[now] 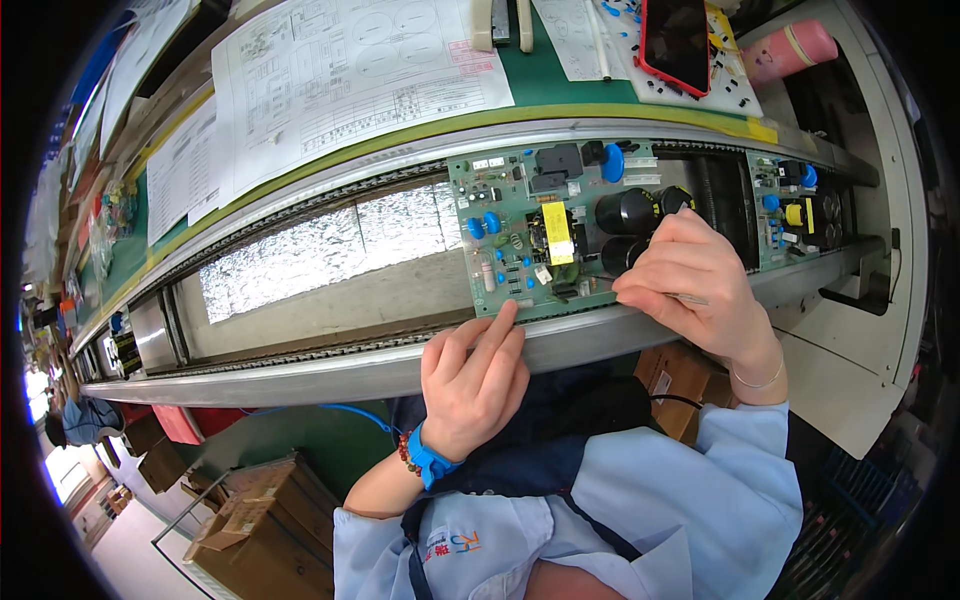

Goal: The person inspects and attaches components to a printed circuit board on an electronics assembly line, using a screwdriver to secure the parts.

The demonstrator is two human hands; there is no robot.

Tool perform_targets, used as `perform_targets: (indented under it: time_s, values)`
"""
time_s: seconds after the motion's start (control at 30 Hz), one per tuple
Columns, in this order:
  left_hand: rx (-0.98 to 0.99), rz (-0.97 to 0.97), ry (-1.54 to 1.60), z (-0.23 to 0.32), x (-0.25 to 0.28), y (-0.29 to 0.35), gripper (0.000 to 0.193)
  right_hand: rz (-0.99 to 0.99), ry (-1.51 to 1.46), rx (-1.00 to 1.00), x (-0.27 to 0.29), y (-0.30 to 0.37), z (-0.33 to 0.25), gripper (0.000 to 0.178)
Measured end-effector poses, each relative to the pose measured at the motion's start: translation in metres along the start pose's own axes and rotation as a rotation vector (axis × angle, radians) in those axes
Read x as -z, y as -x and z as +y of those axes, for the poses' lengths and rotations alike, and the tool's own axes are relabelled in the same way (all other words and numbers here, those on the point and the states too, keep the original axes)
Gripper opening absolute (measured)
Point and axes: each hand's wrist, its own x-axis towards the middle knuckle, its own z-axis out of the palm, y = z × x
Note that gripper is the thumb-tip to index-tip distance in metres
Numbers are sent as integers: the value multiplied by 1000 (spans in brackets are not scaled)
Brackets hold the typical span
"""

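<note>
A red-edged phone (676, 42) lies near a pink bottle (785, 54).

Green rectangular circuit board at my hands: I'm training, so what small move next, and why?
Perhaps steady the board with the left hand: its index finger lies at the near edge, while the right hand is curled beside black cylindrical capacitors.

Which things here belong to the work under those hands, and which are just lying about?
Likely part of the work:
green circuit board
black capacitors on it
metal rail beside it
perhaps the paper diagrams

Seemingly just lying about:
red-cased phone
pink bottle
cardboard boxes
</note>
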Motion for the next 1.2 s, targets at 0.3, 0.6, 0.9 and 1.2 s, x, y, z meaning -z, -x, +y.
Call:
perform_targets:
  time_s: [0.3,0.6,0.9,1.2]
  values:
    - [-35,-28,-27,3,-4,-4,28,-1,29,3,5,8,3,17]
    - [-57,-49,-30,8,-9,-9,29,-10,7,10,7,12,7,18]
    - [-88,-50,-21,14,-15,-14,29,19,24,21,13,19,11,15]
    - [-110,-55,5,21,-18,-22,30,405,176,-856,59,51,33,16]
